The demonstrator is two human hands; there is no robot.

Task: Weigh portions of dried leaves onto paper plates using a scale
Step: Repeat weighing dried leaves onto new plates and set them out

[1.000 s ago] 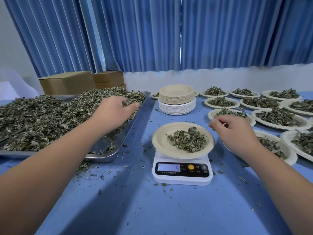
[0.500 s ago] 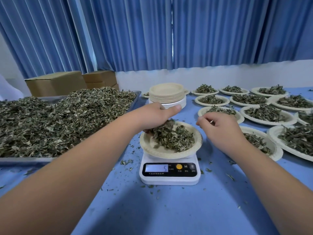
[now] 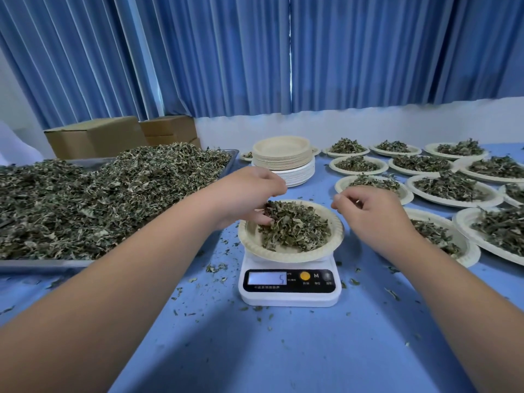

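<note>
my left hand (image 3: 249, 197) is curling its fingers round dried leaves (image 3: 297, 228) at the left of the heap on the paper plate (image 3: 252, 242), which is sitting on the digital scale (image 3: 289, 297) in the middle of the table (image 3: 283, 353). the scale's display is reading 5. my right hand (image 3: 377, 219) is hovering over the plate's right rim, loosely curled and grasping nothing. a heaped metal tray (image 3: 42, 266) is lying along the table's left edge, stacked empty plates (image 3: 283, 157) toward the far edge, filled plates (image 3: 414, 191) toward the right.
</note>
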